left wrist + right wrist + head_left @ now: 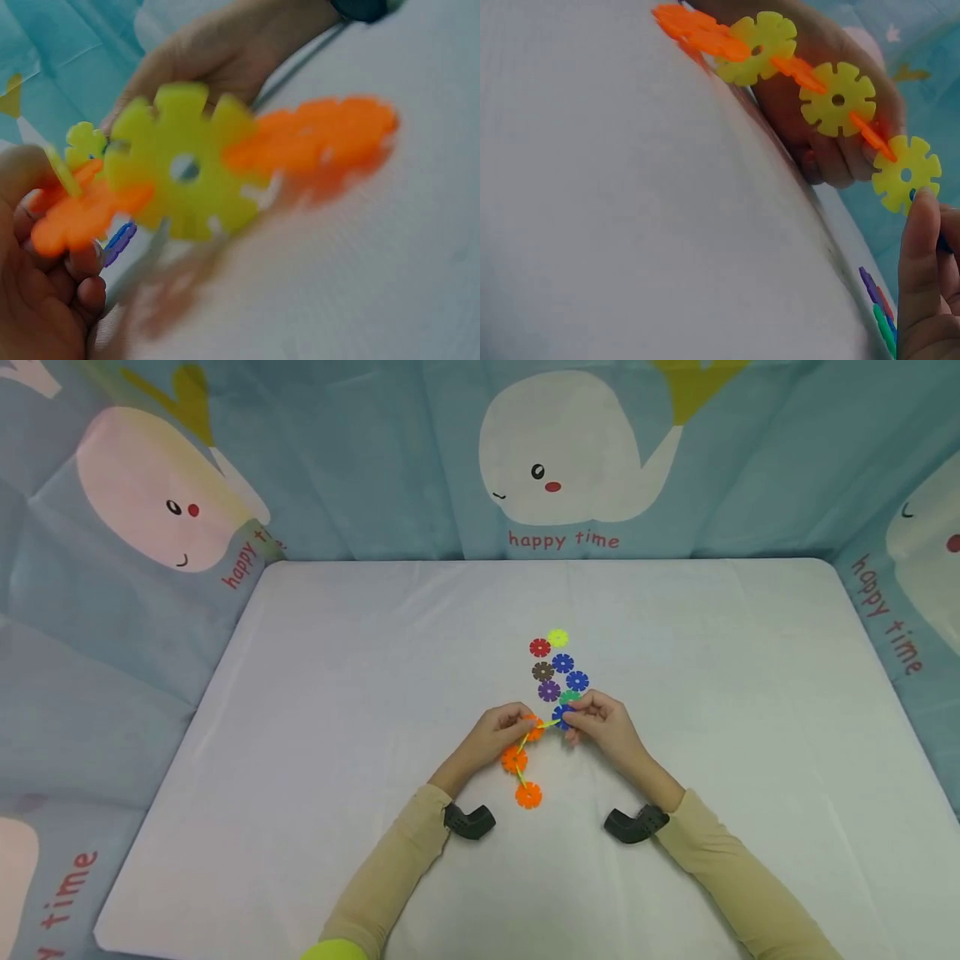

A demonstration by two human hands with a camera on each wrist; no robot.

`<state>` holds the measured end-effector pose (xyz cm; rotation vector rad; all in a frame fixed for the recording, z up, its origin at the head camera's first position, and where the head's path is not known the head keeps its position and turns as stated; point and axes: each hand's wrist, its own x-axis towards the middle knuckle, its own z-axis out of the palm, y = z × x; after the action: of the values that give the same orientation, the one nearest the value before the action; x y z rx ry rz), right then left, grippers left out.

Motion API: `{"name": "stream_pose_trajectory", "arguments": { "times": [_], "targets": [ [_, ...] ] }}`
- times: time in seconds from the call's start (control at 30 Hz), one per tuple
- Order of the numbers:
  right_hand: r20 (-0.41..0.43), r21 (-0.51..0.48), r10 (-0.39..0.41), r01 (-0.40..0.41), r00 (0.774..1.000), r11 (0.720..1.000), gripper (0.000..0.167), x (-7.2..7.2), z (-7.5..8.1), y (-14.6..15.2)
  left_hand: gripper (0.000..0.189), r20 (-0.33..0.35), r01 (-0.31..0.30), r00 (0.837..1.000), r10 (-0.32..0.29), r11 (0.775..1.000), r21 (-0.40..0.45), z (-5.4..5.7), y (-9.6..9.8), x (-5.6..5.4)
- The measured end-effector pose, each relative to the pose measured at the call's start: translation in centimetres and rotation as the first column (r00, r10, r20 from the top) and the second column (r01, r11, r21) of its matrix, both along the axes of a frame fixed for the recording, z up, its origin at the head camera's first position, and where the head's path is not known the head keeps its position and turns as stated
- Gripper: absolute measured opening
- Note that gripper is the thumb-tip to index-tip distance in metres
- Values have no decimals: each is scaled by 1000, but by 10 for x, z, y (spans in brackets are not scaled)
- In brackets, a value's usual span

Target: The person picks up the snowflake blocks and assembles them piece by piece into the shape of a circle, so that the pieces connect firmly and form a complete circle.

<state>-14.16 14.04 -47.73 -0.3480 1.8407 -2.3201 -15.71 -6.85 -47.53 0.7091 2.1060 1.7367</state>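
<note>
A chain of slotted plastic snowflake discs, orange alternating with yellow, hangs between the two hands. My left hand (489,742) pinches the orange disc (534,728) near the chain's upper end. Between the thumb and fingers of my right hand (613,731) is a blue disc (560,718), touching the end yellow disc (906,172); its slot is hidden by the fingertips. Toward me the chain runs down through another orange disc (513,759) to a last orange disc (528,795). In the left wrist view a yellow disc (184,202) appears large and blurred.
Several loose discs lie just beyond the hands on the white table (360,677): a red disc (540,647), yellow disc (558,637), brown disc (543,672), purple disc (549,691), blue discs and a green disc (570,697). A blue whale-print curtain (375,468) surrounds the table's back and sides.
</note>
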Motion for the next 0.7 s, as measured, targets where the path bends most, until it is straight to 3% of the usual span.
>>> {"name": "stream_pose_trajectory", "arguments": {
  "times": [0.13,0.4,0.5,0.63,0.7],
  "targets": [
    [-7,9,21,-21,1000,1000,17,1,2,-2,12,8,-16,1000,16,1000,-16,2,2,1],
    [-31,85,55,-52,998,995,29,1,6,-2,11,38,-16,999,16,1000,12,28,5,8],
    [-59,148,74,-65,995,987,29,1,9,-3,12,35,-30,999,30,1000,9,24,5,7],
    [-81,226,65,-46,995,973,29,0,12,-6,11,12,-57,998,57,998,36,6,5,3],
    [-71,251,70,-50,995,967,28,0,19,-7,11,11,-55,998,55,997,45,7,5,3]
  ]
}}
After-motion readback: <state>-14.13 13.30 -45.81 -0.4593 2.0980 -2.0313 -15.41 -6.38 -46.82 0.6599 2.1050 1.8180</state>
